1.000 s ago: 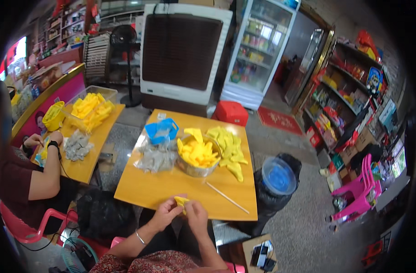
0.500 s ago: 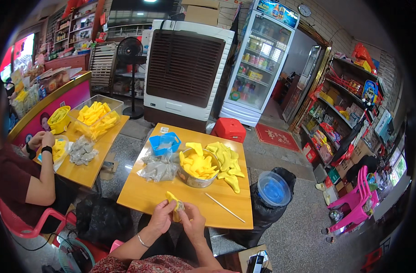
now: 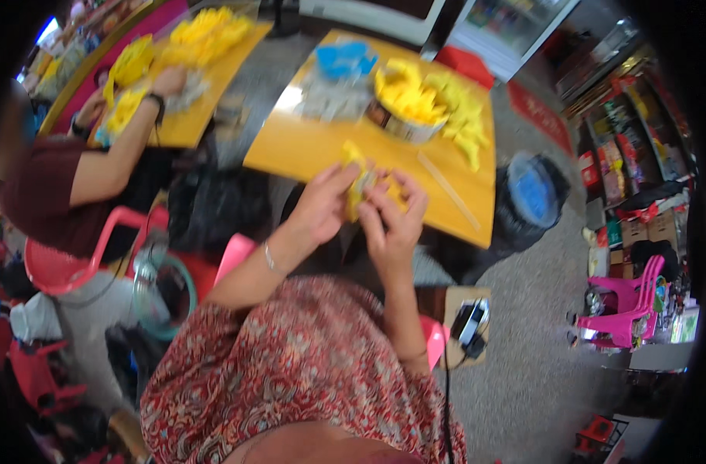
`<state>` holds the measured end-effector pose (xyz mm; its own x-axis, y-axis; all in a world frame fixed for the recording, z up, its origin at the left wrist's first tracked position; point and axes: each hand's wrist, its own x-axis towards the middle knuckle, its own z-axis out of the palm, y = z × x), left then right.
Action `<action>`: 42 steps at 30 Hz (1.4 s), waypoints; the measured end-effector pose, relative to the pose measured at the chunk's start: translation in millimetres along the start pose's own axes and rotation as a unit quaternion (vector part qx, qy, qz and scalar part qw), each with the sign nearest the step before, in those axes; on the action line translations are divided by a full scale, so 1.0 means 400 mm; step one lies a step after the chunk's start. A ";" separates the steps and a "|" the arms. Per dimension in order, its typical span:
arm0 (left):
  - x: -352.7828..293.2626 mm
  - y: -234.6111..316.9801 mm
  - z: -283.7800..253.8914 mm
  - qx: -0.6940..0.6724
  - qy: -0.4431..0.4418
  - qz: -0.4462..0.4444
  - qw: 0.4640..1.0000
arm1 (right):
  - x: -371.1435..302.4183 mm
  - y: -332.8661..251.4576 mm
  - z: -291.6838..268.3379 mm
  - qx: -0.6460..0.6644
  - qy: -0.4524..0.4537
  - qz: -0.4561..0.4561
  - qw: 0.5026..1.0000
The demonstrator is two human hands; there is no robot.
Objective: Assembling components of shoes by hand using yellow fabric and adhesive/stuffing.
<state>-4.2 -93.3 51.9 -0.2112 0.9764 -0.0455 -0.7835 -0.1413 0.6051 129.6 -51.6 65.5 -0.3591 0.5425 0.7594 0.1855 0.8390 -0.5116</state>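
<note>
Yellow piece (image 3: 352,154) spans left hand (image 3: 326,205) and right hand (image 3: 395,216) near bare table edge (image 3: 285,160).

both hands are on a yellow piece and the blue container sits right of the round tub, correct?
No: the head view shows the blue container left of the round tub; the left hand and right hand are on a yellow piece.

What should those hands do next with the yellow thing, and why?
Perhaps press the greyish bit gently against the yellow piece with the right hand: the left hand holds the piece, and the right is at that bit, though blur hides exactly how it sits.
</note>
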 end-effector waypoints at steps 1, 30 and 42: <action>-0.007 0.005 0.021 0.003 -0.020 -0.015 1.000 | -0.002 -0.010 -0.007 0.008 0.011 -0.004 1.000; -0.071 -0.033 0.022 0.090 -0.097 -0.003 0.991 | -0.069 0.003 -0.069 0.067 -0.107 0.049 0.991; -0.073 -0.037 0.028 0.068 -0.089 -0.011 0.994 | -0.062 0.018 -0.036 0.036 -0.125 0.063 0.990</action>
<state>20.0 -117.8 53.0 -0.0782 0.9942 0.0740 -0.6983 -0.1076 0.7076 152.8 -58.3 48.6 -0.5540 0.6069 0.5699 0.1798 0.7556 -0.6299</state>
